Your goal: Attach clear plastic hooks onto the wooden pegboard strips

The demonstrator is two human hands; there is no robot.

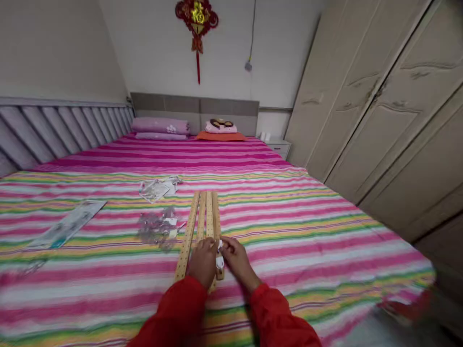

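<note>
Several long, narrow wooden strips with rows of small holes (188, 236) lie side by side on the striped bedspread (307, 270). Over their near ends, my left hand (203, 260) has its fingers closed in a pinch. My right hand (238, 262) comes from the other side, and its fingertips meet the left ones. Between them shows a small white piece (219, 245), too small to name. Just below it, another white piece (220, 262) sits on the rightmost strip. My fingers partly cover the strips.
Left of the strips is a heap of clear plastic packets (157, 227). Beyond it lie crumpled white wrappers (161, 188). A long flat packet (68, 226) rests farther left. Folded bedding (161, 126) is by the headboard (166, 103); wardrobes (365, 111) line the right side.
</note>
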